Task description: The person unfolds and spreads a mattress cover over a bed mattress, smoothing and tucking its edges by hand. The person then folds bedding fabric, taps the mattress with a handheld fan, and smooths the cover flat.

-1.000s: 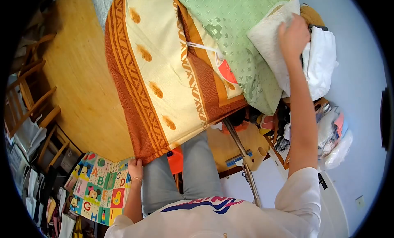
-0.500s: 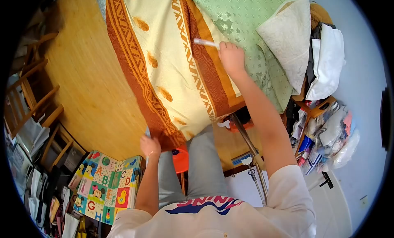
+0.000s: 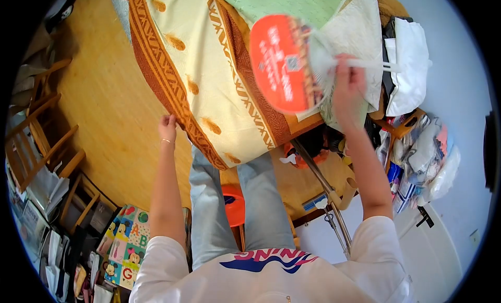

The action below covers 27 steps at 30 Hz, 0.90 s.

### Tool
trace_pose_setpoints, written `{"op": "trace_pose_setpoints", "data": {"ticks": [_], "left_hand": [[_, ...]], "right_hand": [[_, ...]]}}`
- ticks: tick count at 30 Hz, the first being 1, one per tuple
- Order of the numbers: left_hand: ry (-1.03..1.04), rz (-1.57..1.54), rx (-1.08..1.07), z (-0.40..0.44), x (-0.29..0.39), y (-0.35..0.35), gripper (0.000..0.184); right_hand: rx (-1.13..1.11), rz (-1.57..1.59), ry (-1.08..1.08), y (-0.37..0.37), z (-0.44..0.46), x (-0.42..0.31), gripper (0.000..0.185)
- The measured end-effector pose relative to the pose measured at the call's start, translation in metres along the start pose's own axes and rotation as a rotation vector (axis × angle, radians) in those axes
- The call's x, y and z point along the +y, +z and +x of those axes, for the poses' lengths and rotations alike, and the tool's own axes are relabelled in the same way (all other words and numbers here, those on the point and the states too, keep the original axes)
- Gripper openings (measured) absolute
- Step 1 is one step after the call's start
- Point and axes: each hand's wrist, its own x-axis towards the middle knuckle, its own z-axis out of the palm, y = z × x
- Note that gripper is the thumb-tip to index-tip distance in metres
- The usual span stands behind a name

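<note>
My right hand (image 3: 348, 91) is closed around a plastic hand fan (image 3: 276, 68), near where its white handle meets the blade. The blade is red with white print and a small square code, and it is slightly blurred. It is held up in front of the blanket and the pale green sheet (image 3: 292, 1). My left hand (image 3: 167, 129) pinches the left edge of the cream blanket (image 3: 201, 68), which has brown and orange borders and a leaf pattern. Its lower end hangs over my knees.
A white quilted pad (image 3: 360, 31) and white bag (image 3: 409, 68) lie at right, above several plastic bags (image 3: 422, 157). A metal pole (image 3: 329, 188) slants beside my right leg. A red stool (image 3: 233, 204) stands between my legs. Wooden chairs (image 3: 44, 131) and a cartoon mat (image 3: 125, 245) are at left.
My right hand has moved right and turned, so the fan's red face now shows, where only a white handle did before. My left hand has moved up and left along the blanket's edge.
</note>
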Motion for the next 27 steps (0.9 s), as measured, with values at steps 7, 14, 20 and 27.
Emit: {"op": "trace_pose_setpoints", "data": {"ticks": [7, 14, 20, 27], "left_hand": [[-0.129, 0.675, 0.222, -0.034, -0.027, -0.040, 0.026], [0.038, 0.792, 0.480, -0.029, 0.071, -0.004, 0.034], [0.662, 0.329, 0.079, -0.057, 0.210, 0.134, 0.036], [0.759, 0.263, -0.463, -0.087, 0.378, 0.321, 0.074]], "right_hand": [[0.188, 0.404, 0.182, -0.085, 0.069, 0.049, 0.016], [-0.004, -0.359, 0.176, -0.143, 0.112, 0.030, 0.022], [0.115, -0.452, 0.112, -0.134, 0.131, 0.056, 0.030], [0.214, -0.028, 0.201, -0.174, 0.095, 0.036, 0.027]]}}
